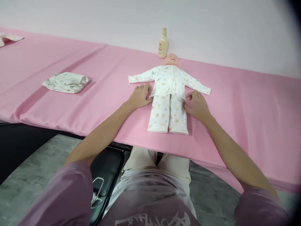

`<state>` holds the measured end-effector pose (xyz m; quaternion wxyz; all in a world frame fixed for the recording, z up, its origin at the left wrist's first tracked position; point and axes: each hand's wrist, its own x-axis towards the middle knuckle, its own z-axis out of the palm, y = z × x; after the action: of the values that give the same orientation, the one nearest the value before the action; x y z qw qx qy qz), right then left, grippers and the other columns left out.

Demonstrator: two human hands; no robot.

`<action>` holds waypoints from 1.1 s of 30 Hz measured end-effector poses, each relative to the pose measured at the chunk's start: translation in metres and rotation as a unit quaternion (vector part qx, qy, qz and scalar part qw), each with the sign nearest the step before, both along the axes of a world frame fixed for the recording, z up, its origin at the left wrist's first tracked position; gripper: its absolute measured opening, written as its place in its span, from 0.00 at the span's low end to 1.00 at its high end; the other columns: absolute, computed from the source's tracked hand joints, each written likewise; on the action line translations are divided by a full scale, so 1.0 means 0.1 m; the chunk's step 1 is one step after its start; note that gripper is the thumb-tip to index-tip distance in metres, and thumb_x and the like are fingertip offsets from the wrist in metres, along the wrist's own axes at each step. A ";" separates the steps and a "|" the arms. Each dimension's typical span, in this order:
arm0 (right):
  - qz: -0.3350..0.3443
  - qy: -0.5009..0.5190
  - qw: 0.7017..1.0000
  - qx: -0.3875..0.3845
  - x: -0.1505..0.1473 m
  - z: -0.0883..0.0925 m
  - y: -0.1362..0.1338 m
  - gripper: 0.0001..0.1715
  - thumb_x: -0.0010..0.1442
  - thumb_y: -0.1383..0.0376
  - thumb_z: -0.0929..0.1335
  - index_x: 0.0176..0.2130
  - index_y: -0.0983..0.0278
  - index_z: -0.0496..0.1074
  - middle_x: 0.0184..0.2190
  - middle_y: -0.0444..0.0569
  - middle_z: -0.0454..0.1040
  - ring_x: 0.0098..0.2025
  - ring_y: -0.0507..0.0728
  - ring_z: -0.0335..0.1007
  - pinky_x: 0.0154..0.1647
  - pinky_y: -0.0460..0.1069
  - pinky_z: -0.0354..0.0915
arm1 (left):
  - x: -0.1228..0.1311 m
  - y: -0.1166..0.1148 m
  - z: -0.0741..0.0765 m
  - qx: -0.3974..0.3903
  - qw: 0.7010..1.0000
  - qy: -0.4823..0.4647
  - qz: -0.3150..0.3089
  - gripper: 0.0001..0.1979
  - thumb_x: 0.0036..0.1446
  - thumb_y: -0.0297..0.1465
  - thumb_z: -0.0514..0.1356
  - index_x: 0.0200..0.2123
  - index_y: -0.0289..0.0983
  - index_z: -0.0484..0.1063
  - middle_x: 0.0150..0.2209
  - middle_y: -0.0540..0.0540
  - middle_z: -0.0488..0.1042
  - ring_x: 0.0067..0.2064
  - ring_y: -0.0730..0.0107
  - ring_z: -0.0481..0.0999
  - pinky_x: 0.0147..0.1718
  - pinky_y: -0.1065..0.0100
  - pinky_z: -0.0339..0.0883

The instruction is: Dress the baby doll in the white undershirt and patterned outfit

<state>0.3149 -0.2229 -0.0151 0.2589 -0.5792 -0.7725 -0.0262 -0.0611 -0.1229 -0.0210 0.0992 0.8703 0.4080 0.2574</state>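
A baby doll lies on its back in a white long-sleeved shirt and white trousers, both printed with small bears. Its sleeves stretch out to the sides. Beside the shirt's lower left corner rests my left hand, thumb and bent fingers apart around the hem's edge. My right hand is on the other side, its fingers curved and apart, the thumb touching the trousers near the waist. Neither hand shows a firm grip on the cloth.
A pink sheet covers the table. Behind the doll's head a pump bottle stands against the wall. A folded printed cloth lies to the left, and pale cloth at the far left. A black chair holds a white cable.
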 end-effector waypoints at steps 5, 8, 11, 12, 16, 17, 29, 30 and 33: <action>-0.055 0.001 0.997 -0.050 0.05 -0.21 0.10 0.17 0.74 0.56 0.69 0.36 0.55 0.59 0.38 0.56 0.76 0.42 0.69 0.69 0.52 0.63 0.65 | 0.14 -0.05 0.03 -0.036 0.994 0.047 0.088 0.14 0.69 0.42 0.68 0.36 0.43 0.69 0.40 0.38 0.85 0.45 0.41 0.82 0.59 0.42 0.68; -0.051 0.011 0.996 -0.072 0.01 -0.18 0.10 0.23 0.71 0.59 0.70 0.31 0.56 0.52 0.29 0.50 0.69 0.35 0.63 0.63 0.46 0.59 0.59 | 0.18 -0.10 0.07 -0.051 0.992 0.051 0.102 0.18 0.71 0.41 0.66 0.31 0.43 0.64 0.36 0.40 0.84 0.40 0.46 0.81 0.59 0.42 0.68; -0.052 0.034 0.995 -0.073 -0.01 -0.12 0.06 0.27 0.69 0.61 0.71 0.30 0.57 0.50 0.25 0.46 0.63 0.30 0.59 0.56 0.43 0.57 0.56 | 0.17 -0.15 0.11 -0.057 0.991 0.043 0.115 0.21 0.71 0.42 0.65 0.29 0.44 0.62 0.33 0.42 0.83 0.35 0.50 0.78 0.56 0.45 0.69; -0.052 0.042 0.995 -0.071 -0.01 -0.09 0.04 0.28 0.69 0.61 0.71 0.29 0.57 0.49 0.25 0.46 0.63 0.29 0.59 0.55 0.43 0.57 0.56 | 0.16 -0.16 0.13 -0.059 0.990 0.040 0.118 0.22 0.71 0.42 0.66 0.28 0.44 0.62 0.32 0.42 0.82 0.34 0.50 0.78 0.55 0.46 0.69; -0.049 0.060 0.994 -0.078 0.02 -0.07 0.00 0.28 0.69 0.60 0.72 0.29 0.57 0.50 0.25 0.46 0.64 0.29 0.58 0.55 0.40 0.56 0.54 | 0.18 -0.17 0.14 -0.072 0.989 0.040 0.127 0.21 0.70 0.41 0.67 0.27 0.43 0.63 0.31 0.43 0.83 0.35 0.49 0.81 0.55 0.48 0.70; -0.048 0.063 0.993 -0.083 0.03 -0.08 0.00 0.28 0.69 0.61 0.72 0.29 0.57 0.50 0.25 0.46 0.64 0.29 0.58 0.55 0.39 0.56 0.53 | 0.19 -0.17 0.14 -0.074 0.988 0.043 0.128 0.21 0.70 0.41 0.67 0.27 0.43 0.63 0.32 0.43 0.83 0.36 0.49 0.81 0.55 0.48 0.70; -0.014 0.232 0.973 -0.009 -0.06 0.22 0.08 0.12 0.74 0.53 0.72 0.42 0.56 0.70 0.41 0.51 0.81 0.39 0.61 0.73 0.43 0.57 0.70 | 0.16 -0.08 0.49 -0.111 0.974 -0.168 0.106 0.03 0.75 0.33 0.65 0.45 0.42 0.73 0.53 0.41 0.86 0.52 0.52 0.83 0.55 0.54 0.76; -0.014 0.252 0.967 -0.005 -0.12 0.29 0.20 0.11 0.75 0.53 0.72 0.44 0.56 0.70 0.42 0.51 0.81 0.40 0.61 0.74 0.45 0.57 0.71 | 0.28 0.00 0.53 -0.108 0.969 -0.196 0.102 0.03 0.78 0.32 0.62 0.46 0.42 0.74 0.53 0.42 0.85 0.52 0.53 0.83 0.56 0.54 0.76; -0.006 0.292 0.955 -0.046 -0.32 0.49 0.64 0.10 0.74 0.54 0.74 0.45 0.56 0.73 0.45 0.50 0.82 0.45 0.62 0.76 0.50 0.57 0.74 | 0.75 0.31 0.58 -0.102 0.969 -0.219 0.060 0.04 0.77 0.29 0.63 0.44 0.41 0.77 0.51 0.42 0.86 0.53 0.53 0.83 0.58 0.52 0.75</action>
<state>0.2833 -0.1588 0.0338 0.4459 -0.5773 -0.6605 0.1778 0.0138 -0.0924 0.0366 0.2587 0.7519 0.4518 0.4045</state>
